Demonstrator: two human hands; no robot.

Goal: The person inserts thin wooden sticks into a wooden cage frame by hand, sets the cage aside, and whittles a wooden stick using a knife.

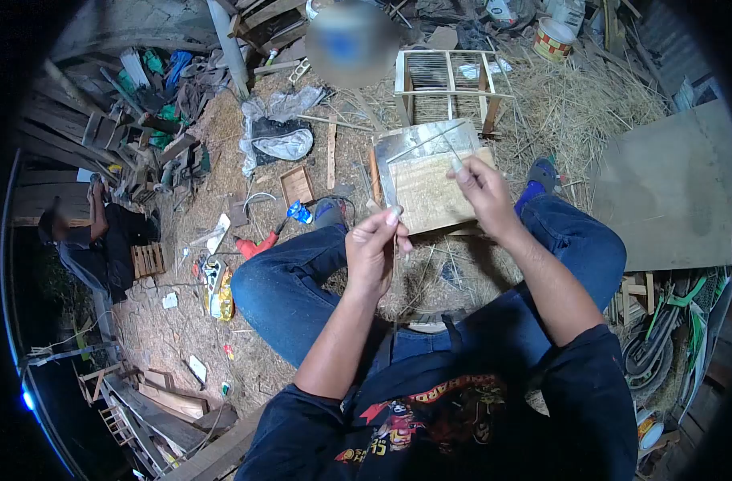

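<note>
My right hand pinches a thin stick between thumb and fingertips, above the right side of a pale wooden board. My left hand is closed in a pinch by the board's lower left corner; whatever its fingertips hold is too small to make out. The board lies between my knees on top of a greyish sheet. Another thin strip rests slantwise across the sheet. Just beyond stands a small wooden frame with thin slats.
Left of my knee lie a red tool, a blue object and a small wooden box. A large flat panel is at the right, above a bicycle. Another person sits far left. Straw covers the ground.
</note>
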